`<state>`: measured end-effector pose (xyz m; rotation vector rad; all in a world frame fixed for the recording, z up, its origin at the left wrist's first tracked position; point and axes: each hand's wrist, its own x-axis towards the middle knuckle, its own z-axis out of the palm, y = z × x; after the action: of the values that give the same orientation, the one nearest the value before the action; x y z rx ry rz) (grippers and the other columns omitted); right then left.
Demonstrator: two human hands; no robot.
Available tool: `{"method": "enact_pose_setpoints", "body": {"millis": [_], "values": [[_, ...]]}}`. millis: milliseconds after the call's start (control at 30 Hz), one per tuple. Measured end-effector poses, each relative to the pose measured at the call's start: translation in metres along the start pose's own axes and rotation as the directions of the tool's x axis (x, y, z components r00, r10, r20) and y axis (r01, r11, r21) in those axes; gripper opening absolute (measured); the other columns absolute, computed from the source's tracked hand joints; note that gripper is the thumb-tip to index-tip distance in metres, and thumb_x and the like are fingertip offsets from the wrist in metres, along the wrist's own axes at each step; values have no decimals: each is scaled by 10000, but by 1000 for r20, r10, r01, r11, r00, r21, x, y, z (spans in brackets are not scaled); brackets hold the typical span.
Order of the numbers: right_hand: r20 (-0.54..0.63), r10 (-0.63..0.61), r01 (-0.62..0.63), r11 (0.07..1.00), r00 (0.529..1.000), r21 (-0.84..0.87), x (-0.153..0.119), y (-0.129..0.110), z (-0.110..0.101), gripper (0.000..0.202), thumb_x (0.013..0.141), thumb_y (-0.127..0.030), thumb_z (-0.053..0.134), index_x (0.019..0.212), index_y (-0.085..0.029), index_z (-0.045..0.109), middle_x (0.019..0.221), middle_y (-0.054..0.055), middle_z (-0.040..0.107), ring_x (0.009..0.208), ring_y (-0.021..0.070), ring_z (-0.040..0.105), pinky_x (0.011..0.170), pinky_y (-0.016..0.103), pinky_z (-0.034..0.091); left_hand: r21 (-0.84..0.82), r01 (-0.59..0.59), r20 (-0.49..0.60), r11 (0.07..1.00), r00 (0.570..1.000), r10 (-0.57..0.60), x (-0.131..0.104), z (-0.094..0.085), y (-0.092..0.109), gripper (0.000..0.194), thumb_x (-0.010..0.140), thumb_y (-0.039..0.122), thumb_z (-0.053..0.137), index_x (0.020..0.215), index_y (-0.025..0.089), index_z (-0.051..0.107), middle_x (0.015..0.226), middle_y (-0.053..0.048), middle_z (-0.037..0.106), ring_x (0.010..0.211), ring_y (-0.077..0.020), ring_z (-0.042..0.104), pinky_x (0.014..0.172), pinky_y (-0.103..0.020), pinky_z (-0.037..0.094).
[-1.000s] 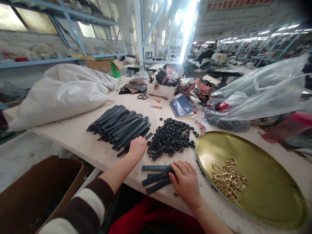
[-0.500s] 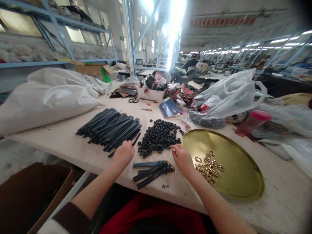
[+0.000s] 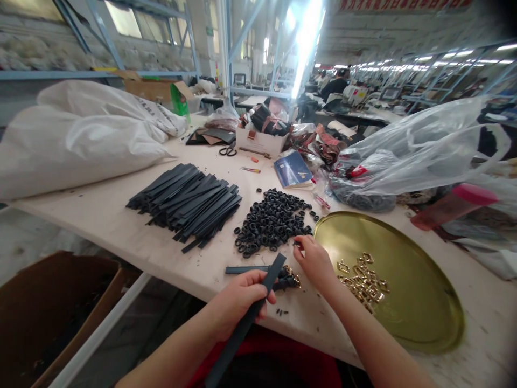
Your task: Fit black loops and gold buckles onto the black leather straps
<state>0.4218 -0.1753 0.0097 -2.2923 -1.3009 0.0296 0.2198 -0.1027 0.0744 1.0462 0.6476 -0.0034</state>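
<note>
My left hand (image 3: 246, 299) grips a long dark strap (image 3: 242, 328), which slants up past the table's front edge. Between the fingertips of my right hand (image 3: 313, 258) is a small black loop (image 3: 298, 244). Just behind both hands lies a heap of black loops (image 3: 270, 221). Partly hidden by my left hand, a few straps with gold buckles (image 3: 288, 277) rest near the front edge. A pile of dark strips (image 3: 186, 202) sits to the left. On the right, a round golden tray (image 3: 424, 285) holds gold buckles (image 3: 365, 283).
A white sack (image 3: 81, 140) covers the table's left side. Behind are scissors (image 3: 228, 151), a blue booklet (image 3: 294, 169) and a filled white box (image 3: 260, 143). Plastic bags (image 3: 420, 156) and a pink-lidded container (image 3: 452, 205) stand right. A cardboard box (image 3: 52, 318) is below left. A person (image 3: 337, 86) sits far back.
My left hand has drawn a strap away from the pile and brought it toward me, over the buckled straps. My right hand now pinches a black loop beside the heap. The view has shifted slightly.
</note>
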Motion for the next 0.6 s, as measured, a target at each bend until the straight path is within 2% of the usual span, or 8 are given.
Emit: {"method": "enact_pose_setpoints", "body": {"millis": [67, 100, 167, 233, 267, 333, 433, 600], "values": [[45, 67, -75, 976, 997, 204, -15, -10, -7, 211, 846, -237, 397, 986, -148, 527, 859, 71, 608, 776, 170, 586, 714, 289, 460, 24, 18, 19, 1000, 1000, -18, 4, 0, -1, 234, 647, 154, 465, 876, 144, 511, 696, 11, 562, 463, -59, 490, 416, -152, 351], [110, 123, -157, 905, 986, 396, -24, -16, -10, 215, 850, -278, 404, 975, -156, 527, 822, 56, 616, 746, 164, 597, 691, 286, 473, 43, 20, 27, 999, 999, -21, 6, 0, -2, 248, 644, 143, 453, 885, 143, 510, 708, 8, 562, 481, -65, 505, 434, -159, 367], [289, 189, -343, 616, 938, 710, -38, -28, -17, 236, 820, -354, 475, 948, -170, 548, 833, 42, 630, 731, 157, 610, 696, 297, 486, 126, -1, 32, 992, 999, -3, 10, -1, -5, 267, 664, 141, 425, 918, 146, 507, 705, 16, 551, 474, -62, 484, 446, -167, 363], [408, 209, -457, 334, 889, 825, -49, -38, -22, 270, 764, -383, 571, 936, -176, 580, 876, 39, 637, 723, 145, 609, 729, 310, 485, 288, -68, 14, 955, 998, 67, 14, -3, -9, 223, 732, 196, 402, 919, 151, 516, 650, 33, 522, 444, -62, 424, 433, -173, 326], [436, 220, -482, 242, 873, 842, -53, -41, -23, 283, 739, -381, 608, 937, -179, 594, 888, 37, 637, 715, 137, 605, 739, 312, 483, 386, -107, 2, 916, 993, 116, 15, -4, -11, 205, 772, 247, 390, 891, 151, 527, 614, 39, 503, 445, -69, 406, 434, -180, 312], [463, 234, -500, 132, 855, 856, -57, -45, -25, 299, 714, -376, 645, 947, -191, 615, 891, 29, 637, 694, 121, 596, 745, 309, 479, 564, -168, -19, 809, 976, 216, 16, -6, -13, 259, 818, 345, 371, 801, 154, 547, 571, 37, 480, 486, -93, 417, 463, -197, 304], [462, 234, -498, 127, 855, 858, -61, -45, -27, 306, 717, -392, 642, 962, -209, 632, 895, 19, 634, 676, 108, 581, 744, 303, 471, 715, -200, -13, 670, 954, 298, 13, -7, -12, 296, 829, 357, 370, 698, 163, 550, 585, 26, 501, 569, -118, 450, 515, -210, 297], [384, 174, -422, 378, 907, 824, -69, -45, -33, 308, 721, -422, 624, 933, -201, 659, 752, 10, 636, 662, 134, 573, 701, 303, 456, 799, -187, 64, 572, 972, 228, 0, -6, -4, 265, 801, 310, 395, 661, 164, 568, 571, 36, 481, 548, -113, 421, 496, -214, 247]]}}
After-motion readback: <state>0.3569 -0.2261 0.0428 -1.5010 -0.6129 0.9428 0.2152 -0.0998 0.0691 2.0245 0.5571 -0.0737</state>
